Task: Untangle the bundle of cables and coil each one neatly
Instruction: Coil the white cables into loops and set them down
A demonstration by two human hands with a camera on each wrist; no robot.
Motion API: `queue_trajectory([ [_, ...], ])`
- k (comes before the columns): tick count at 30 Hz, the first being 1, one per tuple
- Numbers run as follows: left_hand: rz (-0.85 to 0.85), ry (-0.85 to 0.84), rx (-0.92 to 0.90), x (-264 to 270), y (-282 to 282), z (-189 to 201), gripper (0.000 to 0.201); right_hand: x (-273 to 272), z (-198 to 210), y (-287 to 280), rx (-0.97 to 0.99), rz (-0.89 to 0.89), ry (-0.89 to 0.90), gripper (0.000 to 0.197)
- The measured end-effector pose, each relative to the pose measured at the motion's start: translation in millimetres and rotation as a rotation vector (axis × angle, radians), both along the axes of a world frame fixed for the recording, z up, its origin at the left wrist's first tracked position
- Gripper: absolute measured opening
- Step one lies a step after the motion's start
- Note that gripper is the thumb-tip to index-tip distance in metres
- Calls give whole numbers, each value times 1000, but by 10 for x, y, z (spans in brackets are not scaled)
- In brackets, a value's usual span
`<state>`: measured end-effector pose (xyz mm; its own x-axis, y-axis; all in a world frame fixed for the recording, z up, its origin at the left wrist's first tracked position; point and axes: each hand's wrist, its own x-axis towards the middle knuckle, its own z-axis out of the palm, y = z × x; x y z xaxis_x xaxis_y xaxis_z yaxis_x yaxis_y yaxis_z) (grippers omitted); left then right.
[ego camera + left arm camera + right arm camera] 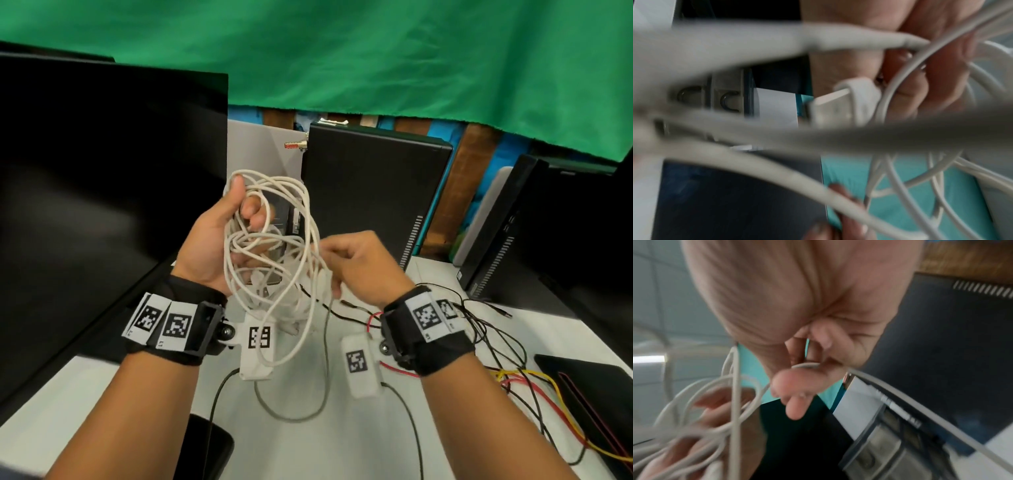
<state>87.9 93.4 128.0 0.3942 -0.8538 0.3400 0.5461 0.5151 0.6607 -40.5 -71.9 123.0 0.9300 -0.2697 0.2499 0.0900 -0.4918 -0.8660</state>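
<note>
A tangled bundle of white cables (260, 238) hangs above the white table (102, 404). My left hand (243, 209) holds it up, thumb and curled fingers round the upper loops. My right hand (329, 260) pinches one strand at the bundle's right side. In the right wrist view, thumb and forefinger (797, 382) squeeze that white strand (805, 365), and the other loops (735, 394) drape over the left hand's fingers. The left wrist view is blurred by close strands, with a white USB plug (834, 107) in the middle.
Thin black, red and yellow wires (534, 387) sprawl over the table's right side. A grey cable loop (308, 409) lies under the bundle. A dark monitor (102, 171) stands left, black computer towers (373, 188) behind. A flat black item (589, 387) lies at the right edge.
</note>
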Motion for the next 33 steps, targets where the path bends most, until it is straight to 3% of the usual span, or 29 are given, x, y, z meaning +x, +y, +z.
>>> queue_trajectory([
  [7,336,79,24,134,212,69,47,-227,3,-600,-51,-537,-46,33],
  [14,548,-117,169,171,229,44,42,-339,127,-810,76,-774,-348,39],
  [17,662,-307,232,252,271,-26,20,-392,187,-863,48,-766,-380,41],
  [18,672,-336,255,287,295,-51,23,-422,225,-854,18,-725,-345,42],
  [20,701,-315,285,324,309,-85,33,-489,302,-828,-27,-598,-217,39],
  [23,752,-275,310,320,292,-97,26,-612,456,-743,-12,-325,-6,16],
  [25,792,-281,363,303,277,-93,31,-666,526,-680,-38,-191,69,17],
  [29,816,-298,420,292,265,-103,42,-605,579,-666,-82,-309,-118,14],
  [33,780,-193,360,338,304,-101,21,-559,559,-907,39,-534,-324,22],
])
